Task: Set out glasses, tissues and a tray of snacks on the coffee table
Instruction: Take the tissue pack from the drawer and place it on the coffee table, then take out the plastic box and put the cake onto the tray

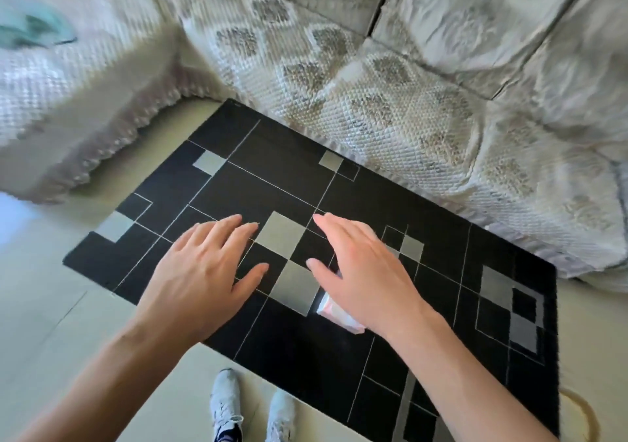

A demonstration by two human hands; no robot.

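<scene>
Overhead, two hands hover palm-down above a black coffee table.

Seen from the head camera, the left hand (200, 265) reaches forward with fingers straight and slightly spread, thumb out to the side, holding nothing. The right hand (363, 271) mirrors it, fingers extended and relaxed, thumb apart from them, also gripping nothing. A white and pink tissue pack (339, 312) lies on the table (306, 356) directly under the right palm, mostly hidden by it; whether the palm touches it cannot be told, and no writing on it is readable. The tabletop is black with grey squares and thin pale lines. A quilted sofa (390, 108) stands just behind the table. White shoes (226, 404) show on the pale floor below.
</scene>
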